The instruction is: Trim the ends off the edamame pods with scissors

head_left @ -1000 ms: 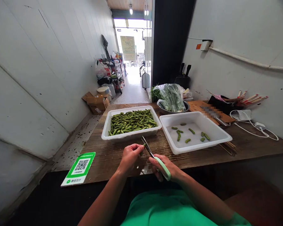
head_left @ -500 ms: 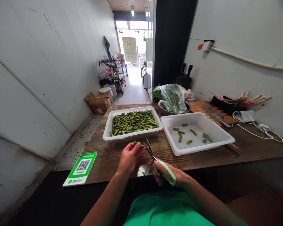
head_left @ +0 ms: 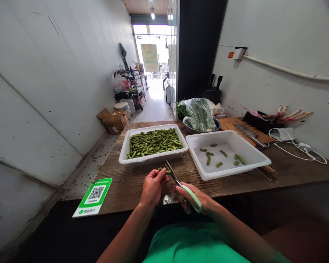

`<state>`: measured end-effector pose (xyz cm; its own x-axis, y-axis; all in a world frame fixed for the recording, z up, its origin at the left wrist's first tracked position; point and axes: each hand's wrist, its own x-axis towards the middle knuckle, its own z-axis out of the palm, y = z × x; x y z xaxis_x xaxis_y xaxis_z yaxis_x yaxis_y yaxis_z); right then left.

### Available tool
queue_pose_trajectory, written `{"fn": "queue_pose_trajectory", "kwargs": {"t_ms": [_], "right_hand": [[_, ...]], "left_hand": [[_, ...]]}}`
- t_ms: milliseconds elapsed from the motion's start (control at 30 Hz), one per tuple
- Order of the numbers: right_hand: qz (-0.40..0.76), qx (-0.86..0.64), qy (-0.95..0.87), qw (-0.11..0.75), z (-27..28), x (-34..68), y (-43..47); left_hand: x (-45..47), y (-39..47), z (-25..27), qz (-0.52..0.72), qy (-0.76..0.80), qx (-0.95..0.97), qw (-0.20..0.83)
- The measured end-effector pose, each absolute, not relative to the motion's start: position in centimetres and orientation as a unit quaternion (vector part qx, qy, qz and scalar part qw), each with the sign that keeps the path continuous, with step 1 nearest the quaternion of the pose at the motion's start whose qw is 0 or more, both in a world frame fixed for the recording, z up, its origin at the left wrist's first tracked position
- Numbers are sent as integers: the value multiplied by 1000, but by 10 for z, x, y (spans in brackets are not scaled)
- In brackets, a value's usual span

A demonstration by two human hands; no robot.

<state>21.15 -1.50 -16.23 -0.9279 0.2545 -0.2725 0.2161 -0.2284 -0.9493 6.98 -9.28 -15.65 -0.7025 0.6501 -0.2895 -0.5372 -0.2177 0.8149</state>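
Between the thumb and fingers of my left hand [head_left: 152, 186] is a green edamame pod [head_left: 167, 172], its right end at the scissor blades. My right hand [head_left: 193, 199] grips a pair of scissors [head_left: 196, 201] with pale green handles, the blades pointing up and left toward the pod. Just beyond my hands stands a white tray [head_left: 153, 159] heaped with edamame pods [head_left: 155, 142]. To its right, a second white tray [head_left: 230, 173] holds several scattered pods on its bottom.
A green payment card with a QR code [head_left: 94, 197] lies at the table's left. Behind the trays are a bowl of bagged greens [head_left: 200, 115], a wooden cutting board [head_left: 233, 124] and a black holder with skewers [head_left: 259, 122]. A white cable [head_left: 298, 149] lies at right.
My left hand has shifted slightly right with the pod, bringing it to the blades. The scissors have closed somewhat. The view has turned a little to the right.
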Motion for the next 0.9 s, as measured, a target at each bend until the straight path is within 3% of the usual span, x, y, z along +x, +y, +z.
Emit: {"fn": "queue_pose_trajectory", "kwargs": {"t_ms": [367,500,700,767,900], "right_hand": [[748,-203,-631,8,-157,213,-15],[779,-204,-593,15,-164,216,-13],[869,-123,-480,7,-182,214,-9],[894,-111,-434,11,-189,213,-6],[913,-104,-394,-11,-194,216,3]], "left_hand": [[72,-92,-158,770,512,59,375],[79,-89,-153,753,574,141,290],[112,-27,-118,585,642,480,120],[121,-2,-106,501,624,587,121],[100,11,-89,378,666,641,52]]}}
